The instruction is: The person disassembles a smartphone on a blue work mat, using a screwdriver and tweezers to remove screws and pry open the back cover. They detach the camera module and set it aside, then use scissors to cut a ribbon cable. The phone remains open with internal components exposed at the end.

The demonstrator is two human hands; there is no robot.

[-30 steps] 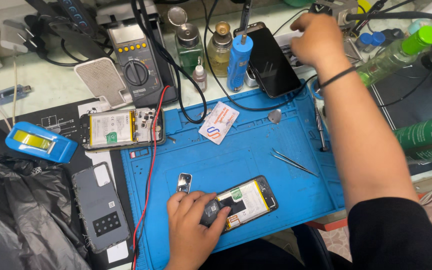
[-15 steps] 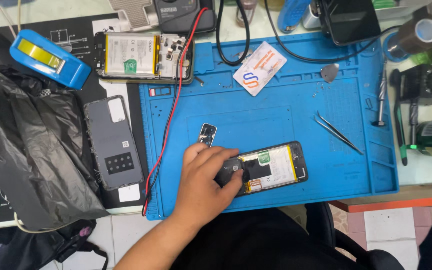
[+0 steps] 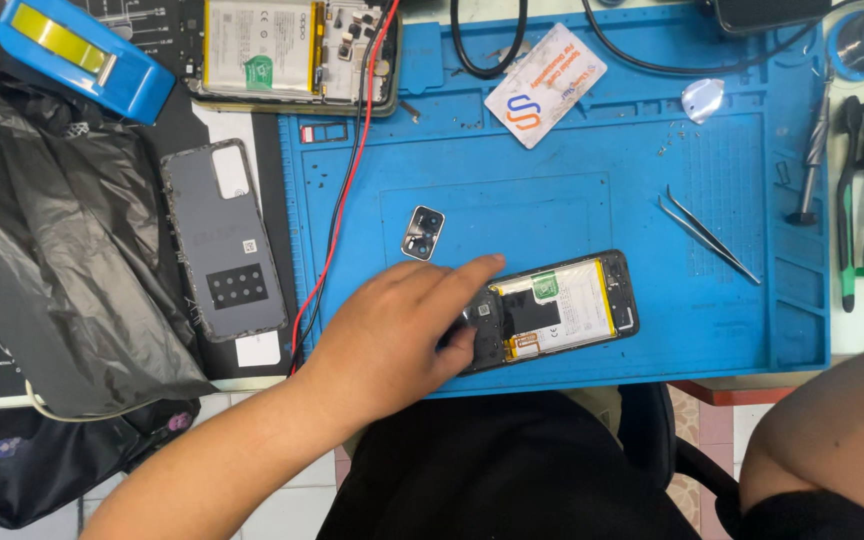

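My left hand [image 3: 392, 330] rests on the left end of an opened black phone [image 3: 567, 310] with its pale battery showing. The index finger lies along the phone's top edge and the thumb presses near the camera end. The phone lies flat near the front edge of a blue work mat [image 3: 572, 150]. A small camera cover piece [image 3: 423, 233] sits just above my fingers. My right hand is out of frame; only the bare upper arm [image 3: 832, 440] shows at the lower right.
Tweezers [image 3: 709, 236] lie right of the phone. A white card [image 3: 545, 84] and a second opened phone [image 3: 292, 50] lie at the back. A grey back cover [image 3: 222, 240], a black plastic bag [image 3: 52, 250] and a blue tape dispenser [image 3: 82, 55] are left. Screwdrivers [image 3: 817, 140] line the right edge.
The view has dropped and closed in on the mat. My right hand, reaching to the far back a second ago, has left the frame. My left hand stays on the phone.
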